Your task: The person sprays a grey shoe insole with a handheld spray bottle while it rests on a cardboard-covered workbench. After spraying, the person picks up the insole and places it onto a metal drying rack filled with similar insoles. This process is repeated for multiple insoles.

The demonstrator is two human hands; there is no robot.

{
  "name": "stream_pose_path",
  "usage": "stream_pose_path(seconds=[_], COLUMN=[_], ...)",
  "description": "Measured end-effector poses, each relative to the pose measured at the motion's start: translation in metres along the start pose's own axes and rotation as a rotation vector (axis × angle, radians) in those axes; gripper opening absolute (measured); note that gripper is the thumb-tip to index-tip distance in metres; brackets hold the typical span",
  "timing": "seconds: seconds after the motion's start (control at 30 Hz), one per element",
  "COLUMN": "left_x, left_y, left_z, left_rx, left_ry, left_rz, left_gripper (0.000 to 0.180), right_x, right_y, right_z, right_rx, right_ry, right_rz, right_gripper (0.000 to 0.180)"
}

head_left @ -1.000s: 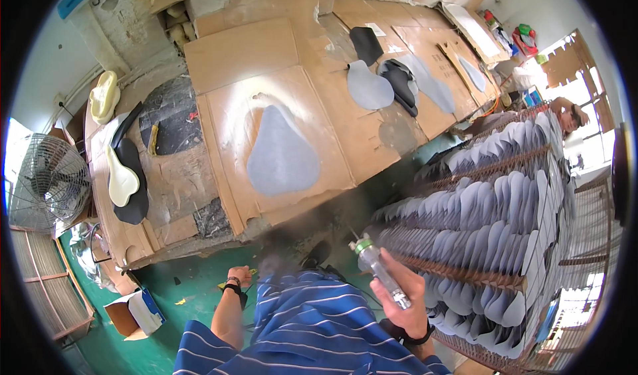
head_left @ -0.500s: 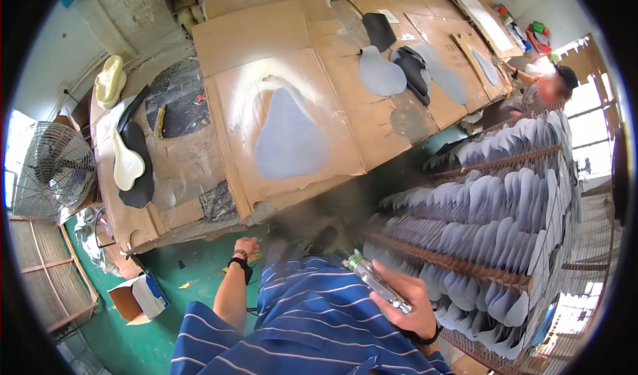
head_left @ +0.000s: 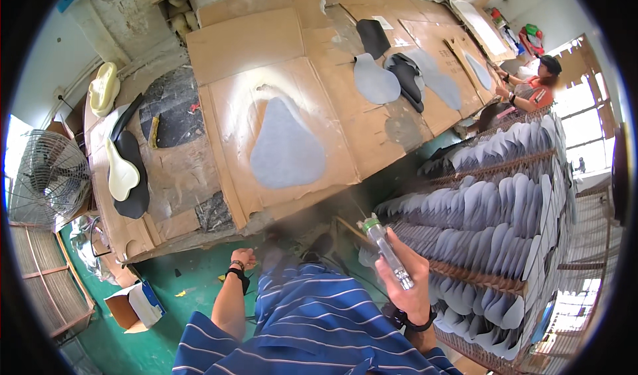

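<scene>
**Spray gun gripped in the right hand beside the rack**

Spray gun (head_left: 387,250), a slim silver tool with a green-capped nozzle, sits in the right hand (head_left: 407,283), fingers wrapped tight round its barrel. Its nozzle points up and left toward the table edge, and a faint mist hangs in front of it. The left hand (head_left: 244,258) hangs low beside the striped shirt (head_left: 312,328), wearing a dark wrist strap; it holds nothing that can be made out, and its fingers look loosely curled.

Just above the gun, on the cardboard-covered table (head_left: 266,43), lies a grey pear-shaped piece (head_left: 284,148) ringed by pale overspray. Further along the table are another grey piece (head_left: 373,79) and dark pieces (head_left: 407,76). To the right of the gun stands a wire rack (head_left: 505,202) filled with rows of grey pieces. At the table's left end rest cream and black moulded shapes (head_left: 126,176), with a fan (head_left: 43,176) beyond. Another person (head_left: 535,86) works at the far right end of the table.
</scene>
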State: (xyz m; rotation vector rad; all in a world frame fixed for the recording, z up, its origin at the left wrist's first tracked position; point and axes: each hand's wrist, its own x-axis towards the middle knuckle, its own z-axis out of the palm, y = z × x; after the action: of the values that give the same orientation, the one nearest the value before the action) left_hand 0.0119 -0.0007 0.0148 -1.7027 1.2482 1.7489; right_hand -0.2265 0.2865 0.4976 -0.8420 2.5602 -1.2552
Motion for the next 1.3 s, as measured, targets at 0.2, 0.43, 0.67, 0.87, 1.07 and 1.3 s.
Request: stream_pose_path(seconds=[0.2,0.43,0.67,0.87,1.07,1.3], left_x=[0.006,0.013,0.007,0.016,0.025,0.009], left_y=[0.014,0.031,0.022,0.004,0.008,0.022], left_z=[0.006,0.008,0.012,0.008,0.012,0.021], left_rx=[0.070,0.125,0.119,0.171,0.161,0.179], left_ry=[-0.017,-0.077,-0.052,-0.020,0.000,-0.022], left_rz=[0.041,0.099,0.085,0.075,0.156,0.099], left_gripper=[0.038,0.043,0.039,0.034,0.032,0.035], right_x=[-0.001,-0.005,-0.029,-0.017,-0.018,-0.013], right_y=[-0.009,-0.010,-0.004,-0.015,-0.012,-0.007], right_z=[-0.006,-0.011,-0.028,-0.024,-0.035,-0.025], right_rx=[0.005,-0.017,-0.065,-0.022,0.022,0.040], right_ry=[-0.016,-0.006,-0.066,-0.031,-0.196,-0.012], right_rz=[0.025,-0.002,0.151,0.063,0.129,0.040], right_gripper=[0.053,0.054,0.053,0.057,0.053,0.060])
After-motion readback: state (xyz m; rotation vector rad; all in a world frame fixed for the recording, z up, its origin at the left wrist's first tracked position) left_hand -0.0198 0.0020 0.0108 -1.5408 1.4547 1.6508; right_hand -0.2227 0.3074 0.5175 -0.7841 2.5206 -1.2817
